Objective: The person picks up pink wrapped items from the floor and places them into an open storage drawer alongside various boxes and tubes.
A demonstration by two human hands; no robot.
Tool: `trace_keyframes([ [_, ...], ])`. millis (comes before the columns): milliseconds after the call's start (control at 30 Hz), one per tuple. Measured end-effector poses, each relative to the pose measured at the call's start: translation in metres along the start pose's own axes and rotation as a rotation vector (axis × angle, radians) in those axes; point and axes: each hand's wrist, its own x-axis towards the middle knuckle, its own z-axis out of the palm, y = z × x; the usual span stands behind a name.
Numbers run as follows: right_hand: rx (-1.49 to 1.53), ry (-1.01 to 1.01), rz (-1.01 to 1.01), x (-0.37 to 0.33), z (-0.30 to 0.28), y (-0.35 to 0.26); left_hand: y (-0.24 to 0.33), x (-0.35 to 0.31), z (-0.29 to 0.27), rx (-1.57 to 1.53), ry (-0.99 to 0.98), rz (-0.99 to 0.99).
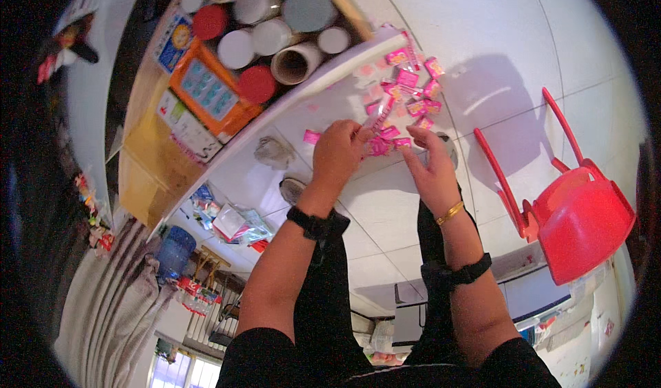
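My left hand (337, 152) is closed, its thumb and fingertips at the lower end of a slim clear-and-pink plastic sleeve (383, 110) that slants up and away from them. To its right, my right hand (432, 171) holds nothing I can see; its thumb and fingers are apart beside the nearest pink packets. Several small pink-wrapped packets (407, 79) lie scattered ahead of both hands, some overlapping. One lone pink packet (312, 137) lies left of my left hand. Below my fingertips a bright pink cluster (379, 146) is partly covered, and its details are blurred.
At upper left, a wooden shelf unit (141, 174) holds jars, rolls and an orange-framed panel (213, 92). A red plastic chair (585, 223) stands at right on the tiled floor (379, 250). A crumpled clear bag (274, 152) and plastic packages (237, 223) lie at left.
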Motion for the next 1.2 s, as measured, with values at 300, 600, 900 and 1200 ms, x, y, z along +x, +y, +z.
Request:
trace_keyframes([
  [300, -0.039, -0.071, -0.020, -0.041, 0.098, -0.043, -0.026, -0.161, -0.177, -0.087, 0.087, 0.098],
  [600, -0.073, -0.109, -0.062, -0.069, 0.175, -0.066, -0.093, -0.258, -0.324, -0.047, 0.512, 0.083],
  [900, -0.097, -0.153, -0.063, -0.084, 0.236, -0.082, -0.249, -0.224, -0.449, 0.079, 0.614, -0.289],
  [1200, -0.104, -0.139, -0.087, -0.085, 0.253, -0.073, -0.334, -0.159, -0.454, 0.126, 0.308, -0.336],
])
